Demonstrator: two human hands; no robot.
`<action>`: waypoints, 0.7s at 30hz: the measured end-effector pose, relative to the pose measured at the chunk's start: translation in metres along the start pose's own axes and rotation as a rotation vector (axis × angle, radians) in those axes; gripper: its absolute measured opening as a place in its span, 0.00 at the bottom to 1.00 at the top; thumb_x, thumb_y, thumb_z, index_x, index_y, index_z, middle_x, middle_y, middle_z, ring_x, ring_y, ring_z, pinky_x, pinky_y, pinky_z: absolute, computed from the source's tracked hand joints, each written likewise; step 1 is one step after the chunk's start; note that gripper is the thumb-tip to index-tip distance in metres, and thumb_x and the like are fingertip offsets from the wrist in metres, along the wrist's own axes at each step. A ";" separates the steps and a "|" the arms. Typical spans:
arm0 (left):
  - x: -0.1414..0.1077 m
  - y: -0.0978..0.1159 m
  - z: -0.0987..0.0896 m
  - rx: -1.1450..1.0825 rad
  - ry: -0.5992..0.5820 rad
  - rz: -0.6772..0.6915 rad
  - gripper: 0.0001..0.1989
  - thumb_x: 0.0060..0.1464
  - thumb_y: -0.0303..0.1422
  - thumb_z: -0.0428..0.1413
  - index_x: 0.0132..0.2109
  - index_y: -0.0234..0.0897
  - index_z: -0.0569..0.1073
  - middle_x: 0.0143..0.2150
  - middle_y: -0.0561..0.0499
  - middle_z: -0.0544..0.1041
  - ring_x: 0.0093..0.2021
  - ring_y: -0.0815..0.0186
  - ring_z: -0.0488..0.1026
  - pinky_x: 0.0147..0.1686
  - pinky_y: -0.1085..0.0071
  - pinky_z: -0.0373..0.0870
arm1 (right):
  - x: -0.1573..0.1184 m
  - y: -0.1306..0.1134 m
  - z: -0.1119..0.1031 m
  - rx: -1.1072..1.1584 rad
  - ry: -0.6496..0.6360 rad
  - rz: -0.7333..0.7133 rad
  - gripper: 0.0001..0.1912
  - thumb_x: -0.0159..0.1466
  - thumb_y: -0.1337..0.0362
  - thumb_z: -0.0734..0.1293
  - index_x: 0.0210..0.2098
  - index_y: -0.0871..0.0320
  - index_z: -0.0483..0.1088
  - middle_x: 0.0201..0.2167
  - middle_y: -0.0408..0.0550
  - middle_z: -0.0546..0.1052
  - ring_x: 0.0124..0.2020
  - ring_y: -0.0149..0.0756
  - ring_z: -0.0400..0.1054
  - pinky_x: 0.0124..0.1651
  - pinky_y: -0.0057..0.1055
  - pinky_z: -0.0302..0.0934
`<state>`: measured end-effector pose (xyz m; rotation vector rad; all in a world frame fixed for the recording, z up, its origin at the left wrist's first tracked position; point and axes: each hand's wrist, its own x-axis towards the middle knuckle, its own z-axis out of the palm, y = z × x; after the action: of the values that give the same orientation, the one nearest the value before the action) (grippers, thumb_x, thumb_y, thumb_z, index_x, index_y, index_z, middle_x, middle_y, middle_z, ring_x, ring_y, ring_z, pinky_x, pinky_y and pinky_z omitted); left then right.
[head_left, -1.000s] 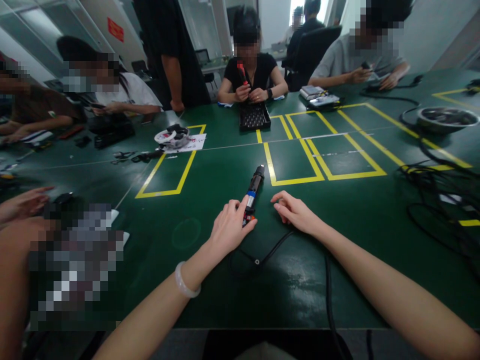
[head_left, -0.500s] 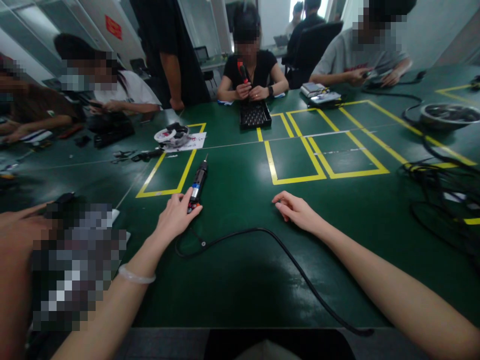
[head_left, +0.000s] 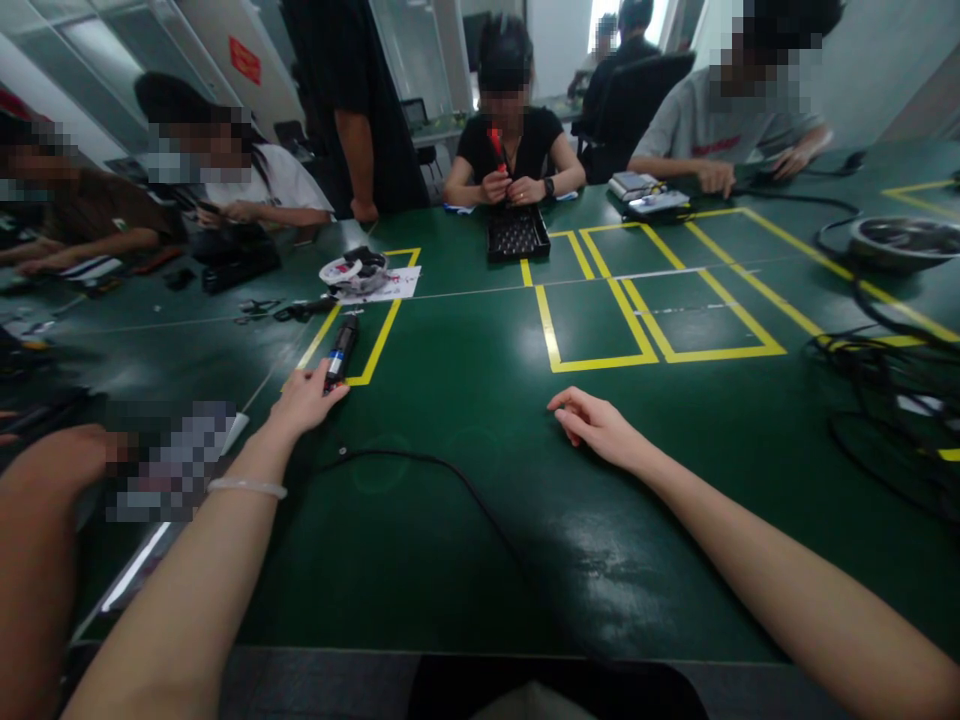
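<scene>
My left hand (head_left: 306, 397) is closed around the rear end of an electric screwdriver (head_left: 344, 347), its thumb along the near side. The screwdriver lies within a yellow-taped rectangle (head_left: 384, 340), its tip pointing away from me. A black cable (head_left: 435, 460) trails from near the hand across the green table (head_left: 450, 400) toward my side. My right hand (head_left: 589, 418) rests on the table with its fingers loosely curled; it touches only the tabletop, and the lower fingers are partly hidden.
Past the screwdriver lie a white tape roll (head_left: 346, 270) and a paper sheet (head_left: 401, 283). A black tray (head_left: 518, 236) stands before a person opposite. Coiled cables (head_left: 862, 380) and a round metal bowl (head_left: 904, 243) are at right. A neighbour's arm (head_left: 45, 480) reaches in at left.
My left hand has moved left with the screwdriver, which now lies inside the taped rectangle. The cable has shifted left along with it. My right hand has barely moved.
</scene>
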<state>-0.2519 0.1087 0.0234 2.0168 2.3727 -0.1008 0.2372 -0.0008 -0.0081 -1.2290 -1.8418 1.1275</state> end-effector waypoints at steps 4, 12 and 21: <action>-0.003 0.006 0.003 0.005 0.041 -0.022 0.35 0.63 0.50 0.40 0.70 0.33 0.54 0.63 0.26 0.60 0.61 0.35 0.63 0.53 0.47 0.66 | 0.000 0.000 0.001 0.008 -0.012 -0.001 0.12 0.70 0.58 0.59 0.46 0.58 0.66 0.22 0.36 0.67 0.23 0.30 0.66 0.32 0.28 0.60; -0.018 0.026 0.008 0.058 0.167 -0.054 0.37 0.62 0.50 0.44 0.68 0.27 0.53 0.60 0.26 0.63 0.59 0.36 0.64 0.50 0.46 0.67 | 0.001 0.002 0.003 -0.009 -0.018 0.004 0.12 0.69 0.57 0.60 0.46 0.58 0.67 0.23 0.38 0.68 0.24 0.30 0.67 0.32 0.28 0.61; -0.027 0.042 0.001 -0.034 0.208 -0.145 0.29 0.66 0.44 0.36 0.66 0.35 0.61 0.58 0.32 0.66 0.56 0.42 0.67 0.48 0.50 0.67 | 0.001 0.006 0.004 -0.024 -0.025 0.001 0.13 0.69 0.56 0.60 0.46 0.57 0.67 0.24 0.39 0.69 0.25 0.31 0.67 0.32 0.28 0.62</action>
<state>-0.2061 0.0891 0.0226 1.9244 2.6226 0.1530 0.2359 0.0007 -0.0155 -1.2350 -1.8780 1.1293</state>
